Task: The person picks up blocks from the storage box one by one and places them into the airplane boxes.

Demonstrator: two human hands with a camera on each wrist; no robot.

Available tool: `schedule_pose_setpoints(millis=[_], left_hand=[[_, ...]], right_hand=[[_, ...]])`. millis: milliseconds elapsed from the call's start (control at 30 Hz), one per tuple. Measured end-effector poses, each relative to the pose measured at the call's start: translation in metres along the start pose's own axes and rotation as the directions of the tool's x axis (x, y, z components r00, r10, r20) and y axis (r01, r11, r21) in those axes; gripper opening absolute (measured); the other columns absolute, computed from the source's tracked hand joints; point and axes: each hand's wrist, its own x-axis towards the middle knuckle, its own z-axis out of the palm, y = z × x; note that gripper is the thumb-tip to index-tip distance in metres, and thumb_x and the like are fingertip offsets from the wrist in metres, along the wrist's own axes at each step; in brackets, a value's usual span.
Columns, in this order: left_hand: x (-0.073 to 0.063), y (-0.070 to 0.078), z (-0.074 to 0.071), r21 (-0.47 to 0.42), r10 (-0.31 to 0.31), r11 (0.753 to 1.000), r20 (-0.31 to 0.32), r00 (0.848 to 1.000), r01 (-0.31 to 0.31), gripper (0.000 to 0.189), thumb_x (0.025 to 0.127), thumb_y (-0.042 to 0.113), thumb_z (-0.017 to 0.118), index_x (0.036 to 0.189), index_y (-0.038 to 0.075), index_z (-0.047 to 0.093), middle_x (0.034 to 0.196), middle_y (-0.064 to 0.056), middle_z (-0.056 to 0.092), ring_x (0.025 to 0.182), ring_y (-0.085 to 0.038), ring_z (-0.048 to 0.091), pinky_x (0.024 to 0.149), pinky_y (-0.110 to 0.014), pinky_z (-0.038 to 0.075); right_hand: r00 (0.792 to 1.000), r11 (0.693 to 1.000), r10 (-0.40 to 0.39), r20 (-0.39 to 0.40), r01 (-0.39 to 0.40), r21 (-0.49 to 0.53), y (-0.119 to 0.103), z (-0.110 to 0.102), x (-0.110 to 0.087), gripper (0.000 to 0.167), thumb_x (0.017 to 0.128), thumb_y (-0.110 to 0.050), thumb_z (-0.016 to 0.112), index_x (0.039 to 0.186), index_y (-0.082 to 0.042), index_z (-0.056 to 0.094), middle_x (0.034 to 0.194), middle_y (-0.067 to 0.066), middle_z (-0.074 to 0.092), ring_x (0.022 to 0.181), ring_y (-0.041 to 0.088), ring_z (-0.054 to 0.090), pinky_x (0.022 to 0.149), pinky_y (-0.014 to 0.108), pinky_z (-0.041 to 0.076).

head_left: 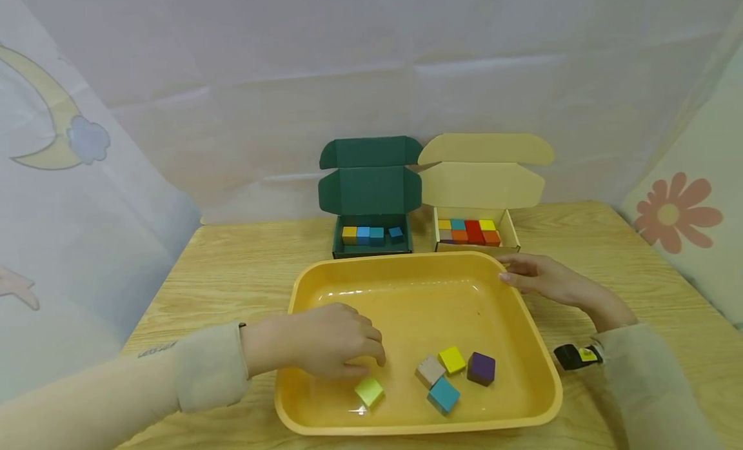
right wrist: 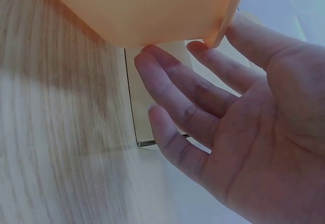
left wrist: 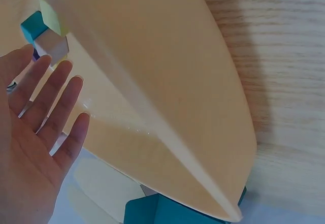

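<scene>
My left hand (head_left: 333, 339) is over the left part of a yellow tray (head_left: 406, 429), fingers loosely extended and nothing in them. Just below its fingertips in the head view lies a pale lime block (head_left: 369, 392). A beige block (head_left: 430, 371), a yellow block (head_left: 452, 360) and a teal block (head_left: 444, 396) cluster to its right on the tray floor, with a purple block (head_left: 482, 369) beside them. At the tray's far right corner my right hand (head_left: 548, 282) holds the rim, thumb at the inner side and fingers (right wrist: 175, 84) against the outside and underside.
Behind the tray stand an open dark green box (head_left: 371, 192) and an open cream box (head_left: 482, 185), both with upright lids and several coloured blocks inside. The wooden table (head_left: 232, 269) meets a cloth backdrop (head_left: 360, 63) behind and at the sides.
</scene>
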Motion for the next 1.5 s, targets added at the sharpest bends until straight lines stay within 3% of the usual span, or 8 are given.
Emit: schedule_pose_setpoints(millis=[200,467,667,1000,1300,1500], left_hand=[[-0.008,0.004,0.004,0.011,0.011,1.0,-0.033,0.999,-0.011,0.026,0.094,0.039,0.066,0.117,0.027,0.069,0.11,0.014,0.066,0.095,-0.003,0.061,0.079,-0.023,0.05],[-0.01,0.008,0.008,-0.009,0.051,0.999,-0.039,0.998,-0.051,0.035,0.088,0.045,0.073,0.117,0.026,0.067,0.11,0.015,0.065,0.095,-0.002,0.059,0.082,-0.021,0.049],[-0.007,0.009,0.014,-0.008,0.049,0.999,-0.008,0.999,-0.049,0.035,0.086,0.041,0.076,0.117,0.028,0.067,0.108,0.017,0.065,0.093,-0.001,0.059,0.08,-0.02,0.048],[0.0,0.01,0.018,-0.039,0.072,0.997,-0.012,0.997,-0.072,0.034,0.087,0.027,0.077,0.119,0.027,0.067,0.104,0.016,0.064,0.088,-0.001,0.058,0.076,-0.018,0.048],[0.006,0.014,0.023,0.019,0.118,0.993,-0.009,0.993,-0.118,0.033,0.085,0.033,0.077,0.116,0.027,0.067,0.106,0.015,0.062,0.09,-0.001,0.057,0.076,-0.017,0.048],[0.009,0.016,0.022,0.055,0.115,0.992,0.011,0.993,-0.116,0.03,0.086,0.035,0.076,0.114,0.027,0.068,0.1,0.016,0.062,0.084,-0.001,0.057,0.073,-0.018,0.047]], right_hand=[[1.0,1.0,0.014,0.004,-0.014,0.009,0.0,0.0,0.001,0.053,0.104,-0.019,0.054,0.144,0.012,0.038,0.128,0.031,0.057,0.114,0.043,0.059,0.088,0.044,0.055],[1.0,1.0,0.014,-0.006,-0.014,-0.008,0.0,0.0,0.001,0.051,0.104,-0.019,0.055,0.143,0.01,0.041,0.123,0.025,0.062,0.108,0.035,0.063,0.085,0.042,0.056],[1.0,1.0,0.011,-0.001,-0.011,0.001,0.0,0.001,0.001,0.052,0.104,-0.018,0.054,0.143,0.012,0.04,0.125,0.028,0.06,0.111,0.038,0.062,0.085,0.043,0.056],[1.0,1.0,0.004,-0.005,-0.004,-0.005,0.001,0.0,0.001,0.051,0.104,-0.019,0.054,0.143,0.011,0.04,0.128,0.03,0.058,0.114,0.043,0.059,0.086,0.044,0.055],[1.0,1.0,0.0,-0.002,-0.001,-0.007,0.0,0.0,0.001,0.05,0.104,-0.018,0.054,0.143,0.01,0.042,0.126,0.028,0.059,0.113,0.042,0.06,0.086,0.043,0.056],[1.0,1.0,0.002,-0.004,-0.002,-0.003,0.0,0.0,0.001,0.05,0.103,-0.018,0.055,0.142,0.01,0.042,0.126,0.028,0.06,0.113,0.041,0.06,0.085,0.042,0.056]])
